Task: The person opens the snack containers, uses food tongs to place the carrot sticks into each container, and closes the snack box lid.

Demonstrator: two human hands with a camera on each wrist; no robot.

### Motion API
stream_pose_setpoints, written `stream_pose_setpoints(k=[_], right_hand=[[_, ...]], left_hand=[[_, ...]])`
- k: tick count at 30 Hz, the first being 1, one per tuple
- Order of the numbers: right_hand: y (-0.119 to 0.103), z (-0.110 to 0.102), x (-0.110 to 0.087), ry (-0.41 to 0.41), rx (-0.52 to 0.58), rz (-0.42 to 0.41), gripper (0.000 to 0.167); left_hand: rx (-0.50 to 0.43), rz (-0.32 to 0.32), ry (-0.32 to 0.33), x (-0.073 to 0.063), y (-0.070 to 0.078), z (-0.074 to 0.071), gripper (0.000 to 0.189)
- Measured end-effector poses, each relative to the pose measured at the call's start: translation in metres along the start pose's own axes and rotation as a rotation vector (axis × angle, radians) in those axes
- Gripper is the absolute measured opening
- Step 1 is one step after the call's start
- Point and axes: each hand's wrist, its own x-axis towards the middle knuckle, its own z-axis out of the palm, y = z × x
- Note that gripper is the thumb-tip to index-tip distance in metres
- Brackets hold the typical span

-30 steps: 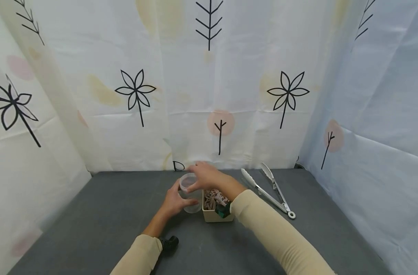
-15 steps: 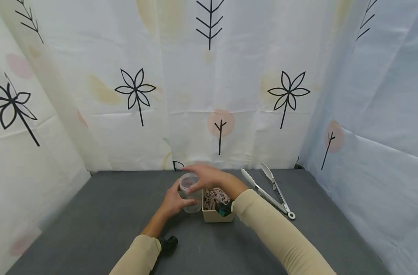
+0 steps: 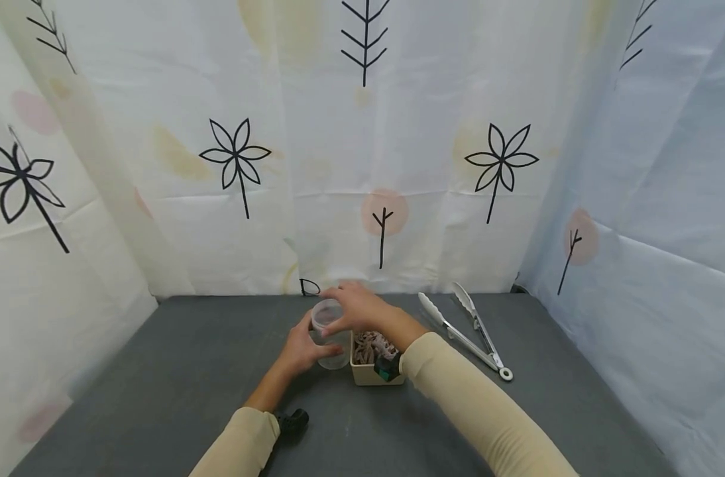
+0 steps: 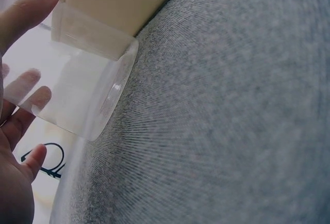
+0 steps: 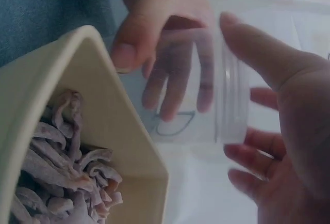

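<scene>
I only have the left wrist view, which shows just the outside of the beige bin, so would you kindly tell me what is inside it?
Observer: The right wrist view shows greyish-pink strips in the beige bin.
Operator: Thank you; where are the fingers of the right hand, please?
Observer: They and the thumb are curled round one end of the clear plastic jar.
Operator: I appreciate it; is any tool lying nearby, outside my view?
Observer: Yes, the head view shows metal tongs on the dark grey table, right of the bin, with their arms spread apart.
</scene>
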Motion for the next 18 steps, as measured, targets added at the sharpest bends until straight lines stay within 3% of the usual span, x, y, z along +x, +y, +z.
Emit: stream_pose_setpoints(k=[5,10,14,18], right_hand=[[0.004,-0.007,-0.001,-0.063,0.134,-0.099,0.074],[0.006,-0.011,-0.002,-0.109,0.184,-0.140,0.079],[0.006,-0.010,-0.002,-0.122,0.215,-0.126,0.082],[0.003,-0.004,-0.001,-0.094,0.173,-0.050,0.081]], left_hand=[[-0.009,-0.002,0.006,-0.001,0.000,-0.001,0.095],[-0.025,0.005,-0.002,-0.001,-0.001,0.000,0.093],[-0.021,-0.005,-0.005,-0.001,-0.001,0.001,0.092],[-0.018,-0.036,-0.011,0.000,0.001,0.001,0.093]])
